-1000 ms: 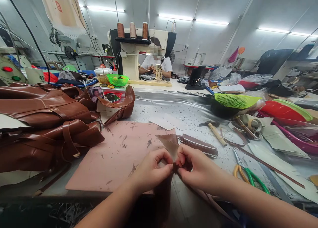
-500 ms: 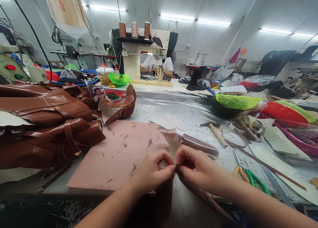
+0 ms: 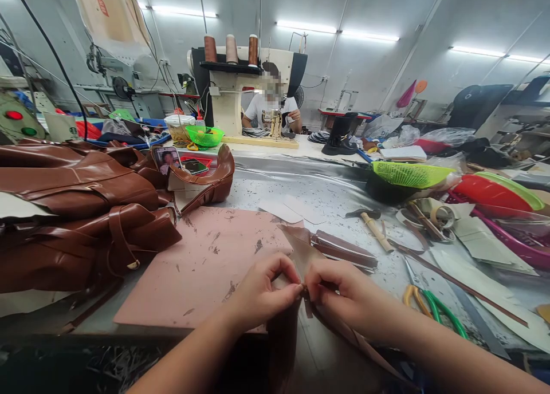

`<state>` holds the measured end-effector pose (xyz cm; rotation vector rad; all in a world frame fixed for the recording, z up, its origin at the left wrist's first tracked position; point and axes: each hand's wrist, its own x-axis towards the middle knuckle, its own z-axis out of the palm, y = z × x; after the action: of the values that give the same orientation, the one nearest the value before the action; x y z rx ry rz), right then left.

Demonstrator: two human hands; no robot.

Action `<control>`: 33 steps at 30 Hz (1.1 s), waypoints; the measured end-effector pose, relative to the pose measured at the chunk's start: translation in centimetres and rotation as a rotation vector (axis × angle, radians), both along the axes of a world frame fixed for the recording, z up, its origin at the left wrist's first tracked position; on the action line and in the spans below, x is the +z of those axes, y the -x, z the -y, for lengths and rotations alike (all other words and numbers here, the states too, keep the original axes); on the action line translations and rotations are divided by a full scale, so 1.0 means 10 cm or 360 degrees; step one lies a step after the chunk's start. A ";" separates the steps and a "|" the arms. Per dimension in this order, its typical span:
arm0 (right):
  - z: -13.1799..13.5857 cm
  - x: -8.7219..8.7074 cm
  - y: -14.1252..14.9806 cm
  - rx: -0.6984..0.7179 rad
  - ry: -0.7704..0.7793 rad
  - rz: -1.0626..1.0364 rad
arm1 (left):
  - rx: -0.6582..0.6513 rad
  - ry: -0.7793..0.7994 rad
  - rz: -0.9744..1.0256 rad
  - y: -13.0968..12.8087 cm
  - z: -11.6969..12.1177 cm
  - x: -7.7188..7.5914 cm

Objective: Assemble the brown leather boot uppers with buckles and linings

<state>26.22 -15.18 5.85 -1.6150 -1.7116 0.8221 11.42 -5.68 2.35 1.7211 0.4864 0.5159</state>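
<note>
Both hands meet over the table's front edge, fingertips nearly touching. My left hand (image 3: 268, 291) pinches the edge of a brown leather piece (image 3: 283, 342) between thumb and fingers. On its other side, my right hand (image 3: 339, 296) is closed in a pinch at the same spot, where a short narrow brown strip (image 3: 308, 309) hangs below the fingertips. The leather's pale inner side (image 3: 320, 348) faces up and drops toward my lap; its far tip lies on the table. What exactly sits between the fingertips is mostly hidden.
A pink board (image 3: 206, 268) lies left of my hands, beside stacked brown leather boots (image 3: 77, 233). To the right are a hammer (image 3: 376, 231), scissors (image 3: 433, 308) and leather strips (image 3: 468, 291). A co-worker (image 3: 268, 110) sits behind a sewing machine (image 3: 227, 107).
My right fingers have curled in more, and the short brown strip now shows below them. My left hand has barely moved. The co-worker has raised one hand.
</note>
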 end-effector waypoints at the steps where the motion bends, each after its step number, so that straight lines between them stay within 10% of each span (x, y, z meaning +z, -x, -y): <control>1: 0.00 0.00 0.00 -0.0040 0.0001 0.0016 | -0.0004 0.0011 -0.0001 0.00 0.00 0.00; 33: 0.02 0.05 0.07 -0.0233 0.0054 0.0080 | -0.0242 0.0455 0.0122 0.02 -0.03 -0.03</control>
<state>25.51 -15.40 6.36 -1.7740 -1.5990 0.7487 11.26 -5.40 2.09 1.4457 0.3524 0.3812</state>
